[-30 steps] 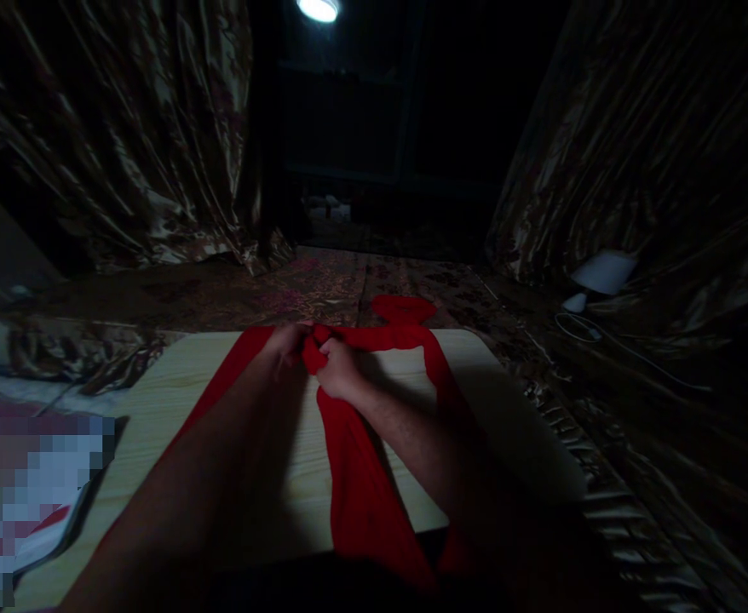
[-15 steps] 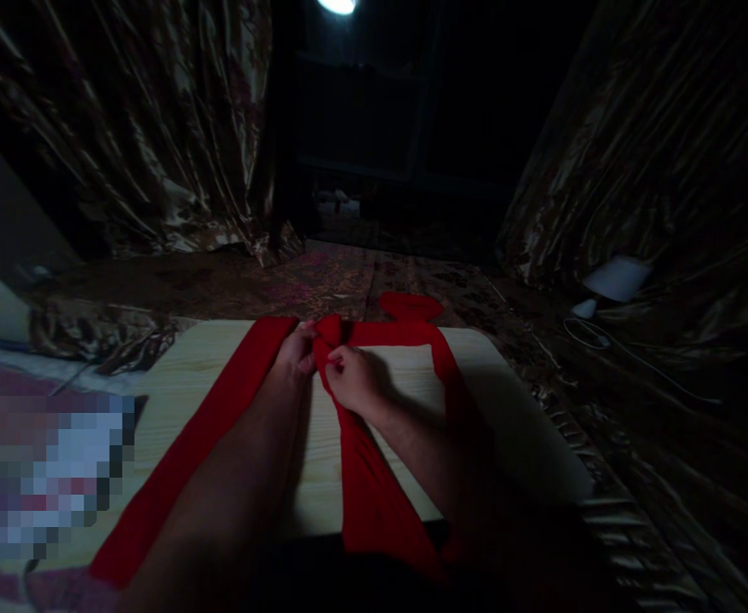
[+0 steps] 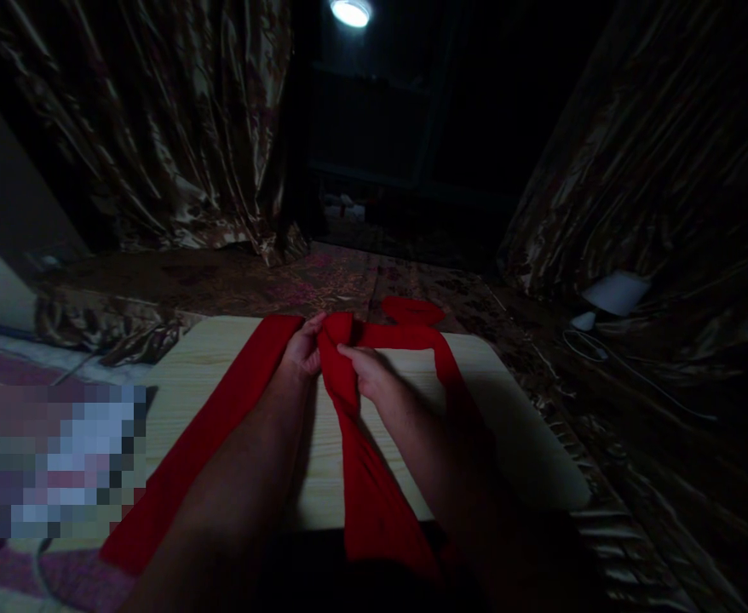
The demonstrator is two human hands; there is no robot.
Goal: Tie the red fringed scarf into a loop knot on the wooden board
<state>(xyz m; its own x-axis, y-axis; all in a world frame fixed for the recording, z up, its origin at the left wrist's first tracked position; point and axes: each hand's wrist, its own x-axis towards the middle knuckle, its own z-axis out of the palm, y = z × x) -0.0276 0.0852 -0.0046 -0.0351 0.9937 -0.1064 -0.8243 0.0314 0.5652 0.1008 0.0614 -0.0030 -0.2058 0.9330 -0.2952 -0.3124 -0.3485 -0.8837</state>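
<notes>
A long strip of red cloth (image 3: 348, 392) lies folded over on a pale wooden table (image 3: 265, 400), one length running down the middle. At its upper end, by a folded part, my left hand (image 3: 306, 345) has its fingers closed on the cloth's left edge. My right hand (image 3: 369, 371) pinches the right edge a little lower, thumb on top. Another red length (image 3: 208, 434) runs diagonally under my left forearm, and one more (image 3: 454, 383) goes down the right side. Whether all these lengths are one piece I cannot tell.
Past the table's far edge, a red cloth piece (image 3: 412, 310) lies on patterned fabric. A white lamp (image 3: 617, 292) with a cord stands at the right. Patterned curtains (image 3: 221, 128) hang on both sides. A blurred-out object (image 3: 80, 460) is at the left. The room is dim.
My right hand has shifted slightly right, its thumb now lying along the cloth. The middle length looks spread wider between my hands. The view has tilted slightly.
</notes>
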